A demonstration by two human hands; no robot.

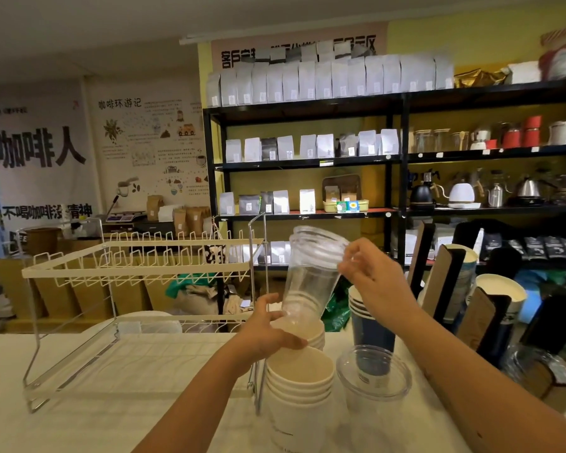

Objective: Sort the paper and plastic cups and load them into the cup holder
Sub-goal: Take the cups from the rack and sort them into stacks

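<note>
**Clear cups lifted between two hands**

Both hands are on a nested stack of clear plastic cups, tilted with the rims up and leaning right, above the counter. The right hand pinches the rim area at the top with curled fingers; the left hand curls round the base, where the stack meets a white paper cup stack. The clear stack shows ribbed rims, several cups deep, see-through.

Nearer the camera stands another white paper stack, beside a clear cup. Dark blue paper cups stand behind that. To the left sits a white wire rack.

Wall banner reads "咖啡人"; a poster is headed "咖啡环游记". Shelf bag labels are too small to read.
</note>
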